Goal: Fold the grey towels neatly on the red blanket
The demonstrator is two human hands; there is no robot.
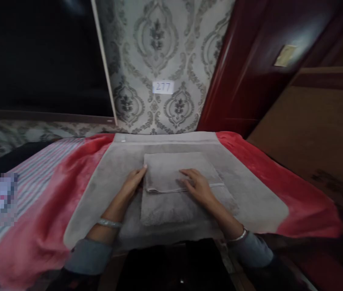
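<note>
A grey towel (pixel 177 171) lies folded, its smaller upper layer with a hemmed front edge resting on a wider fluffy layer (pixel 168 212). My left hand (pixel 133 182) is at the left edge of the upper layer, its foremost fingertip touching the corner area and its other fingers partly hidden. On the right part of the same layer is my right hand (pixel 199 186), fingers apart and lying over the cloth. Beneath the towel spreads a flat, light grey mat (pixel 253 202).
Red plush cloth (pixel 295 194) covers the surface on both sides of the mat. A striped cloth (pixel 34 178) lies at left. Behind stand a dark screen (pixel 44 56) and a patterned wall with a label (pixel 163 87). A large cardboard box (pixel 320 117) leans at right.
</note>
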